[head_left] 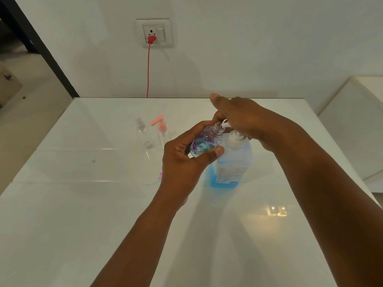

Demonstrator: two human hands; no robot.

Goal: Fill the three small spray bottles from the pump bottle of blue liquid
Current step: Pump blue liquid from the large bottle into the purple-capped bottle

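1. Head view: a glossy white tabletop point(83, 204) is seen from above, set against a white wall.
2. A small clear spray bottle with a purple print point(204, 142) is gripped by the left hand point(184, 162), fingers and thumb curled round its body. It is held tilted, its open neck pointing towards 1 o'clock, and some blue liquid is seen in its lower part.
3. The pump bottle of blue liquid point(232, 162) stands upright on the tabletop just right of centre, touching or just beside the held bottle. Blue liquid fills only its lower part.
4. The pump head is covered by the right hand point(238, 119), which rests on top of it with the fingers bent down over it; the white spout point(224, 125) is seen at the mouth of the held bottle.
5. At 10 o'clock from the hands two more small bottles stand upright, near each other: a clear one with a clear cap point(143, 133) and one with a pink pump top point(161, 129).
6. On the wall at 12 o'clock a socket point(155, 33) is fitted with a red plug, its red cord point(148, 75) hanging down behind the tabletop.
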